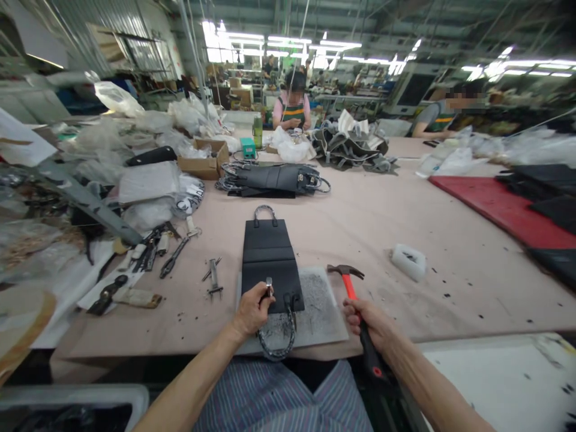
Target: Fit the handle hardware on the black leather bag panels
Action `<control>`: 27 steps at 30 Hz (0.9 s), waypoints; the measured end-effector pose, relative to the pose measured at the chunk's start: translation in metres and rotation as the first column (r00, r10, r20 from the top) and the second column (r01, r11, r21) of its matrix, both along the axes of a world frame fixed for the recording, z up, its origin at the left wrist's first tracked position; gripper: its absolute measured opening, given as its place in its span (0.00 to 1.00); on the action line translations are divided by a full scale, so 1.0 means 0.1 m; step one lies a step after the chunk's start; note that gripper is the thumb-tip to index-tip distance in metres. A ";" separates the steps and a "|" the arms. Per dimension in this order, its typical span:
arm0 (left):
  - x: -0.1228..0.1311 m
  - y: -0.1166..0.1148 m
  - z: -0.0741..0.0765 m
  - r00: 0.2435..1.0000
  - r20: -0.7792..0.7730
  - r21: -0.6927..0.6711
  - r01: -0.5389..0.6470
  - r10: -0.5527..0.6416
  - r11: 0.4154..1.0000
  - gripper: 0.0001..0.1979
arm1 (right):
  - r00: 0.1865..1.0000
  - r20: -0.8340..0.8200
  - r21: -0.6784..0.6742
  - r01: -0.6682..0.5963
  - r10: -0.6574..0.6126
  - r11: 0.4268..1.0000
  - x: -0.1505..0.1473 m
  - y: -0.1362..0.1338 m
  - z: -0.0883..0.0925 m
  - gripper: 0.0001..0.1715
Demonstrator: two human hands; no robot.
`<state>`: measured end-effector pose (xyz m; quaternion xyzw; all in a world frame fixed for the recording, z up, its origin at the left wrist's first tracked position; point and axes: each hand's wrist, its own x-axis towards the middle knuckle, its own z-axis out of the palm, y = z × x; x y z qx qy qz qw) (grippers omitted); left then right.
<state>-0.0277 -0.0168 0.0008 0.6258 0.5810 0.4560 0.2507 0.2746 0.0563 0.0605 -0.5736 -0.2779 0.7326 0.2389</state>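
My right hand (369,324) is wrapped round the shaft of a claw hammer (350,285) with a red-orange neck and black grip, its head above the table. My left hand (252,309) is closed on a short, shiny metal tool (269,283), held upright over a black bag panel (270,246); its lower end is hidden by my fingers. The flat panel has a braided handle (265,210) at its far end and another looped towards me. Under its near part lies a translucent, scuffed cutting board (321,306).
A stack of black panels with handles (274,179) lies farther back. Left are a metal divider-like tool (214,281), several hand tools (150,249) and plastic bags (153,123). A white roll (408,261) and a red board (504,207) lie right. Two people (292,108) sit across the table.
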 end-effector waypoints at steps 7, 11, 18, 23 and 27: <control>0.01 0.00 0.00 1.000 0.006 -0.010 -0.011 0.011 1.000 0.03 | 0.799 0.599 0.751 -0.541 -0.046 0.380 -0.53 -0.30 0.96 0.22; 0.01 0.00 0.00 1.000 -0.001 -0.007 -0.015 0.015 1.000 0.03 | 0.516 0.856 0.517 -0.850 -0.030 0.101 -0.63 -0.33 1.22 0.16; 0.00 0.01 -0.04 1.000 0.013 0.015 -0.009 0.009 1.000 0.04 | 0.858 0.464 0.885 -0.436 -0.220 0.164 -0.70 -0.46 1.51 0.20; -0.01 0.02 -0.04 1.000 -0.019 -0.010 -0.005 0.005 1.000 0.03 | 0.583 0.811 0.569 -0.805 0.045 0.166 -0.56 -0.40 1.15 0.20; -0.02 0.03 -0.02 1.000 -0.013 -0.001 0.004 -0.004 1.000 0.03 | 0.637 0.767 0.520 -0.691 0.083 0.503 -0.20 -0.14 0.80 0.25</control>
